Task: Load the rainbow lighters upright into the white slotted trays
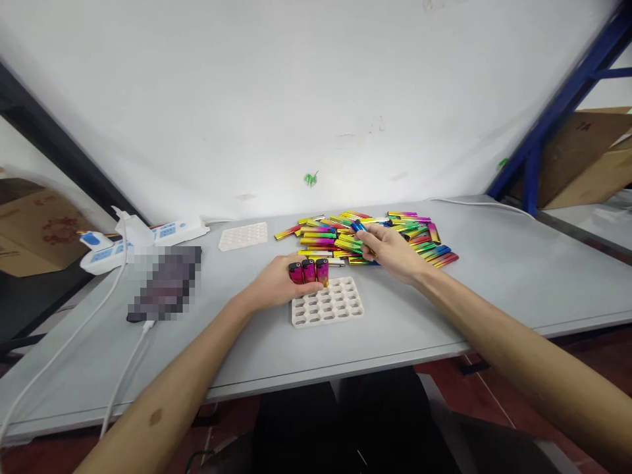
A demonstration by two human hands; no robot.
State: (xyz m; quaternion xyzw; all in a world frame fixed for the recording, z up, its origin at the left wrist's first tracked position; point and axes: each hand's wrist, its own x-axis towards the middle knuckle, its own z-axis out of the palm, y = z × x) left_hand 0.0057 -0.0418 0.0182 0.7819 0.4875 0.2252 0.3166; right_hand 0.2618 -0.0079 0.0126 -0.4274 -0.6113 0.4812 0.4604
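My left hand point(274, 284) is closed around three pink lighters point(309, 271) with black tops, its thumb across their front. They stand upright side by side at the back left of a white tray point(328, 321) with rows of oval holes. Whether their lower ends sit in the holes is hidden by the thumb. Over a pile of shiny rainbow-coloured lighters point(316, 241), my right hand point(392, 252) pinches a blue lighter point(359, 226), whose lower part the fingers cover. The pile lies flat and loose behind the tray, spreading to the right.
Another white tray point(243, 236) lies at the back left. Beside it are a power strip point(170, 230) with a plug and a blurred-out dark phone point(170, 283) on a white cable point(129, 362). A white wall rises behind the grey table point(237, 355). Cardboard boxes point(582, 158) stand beyond the blue frame.
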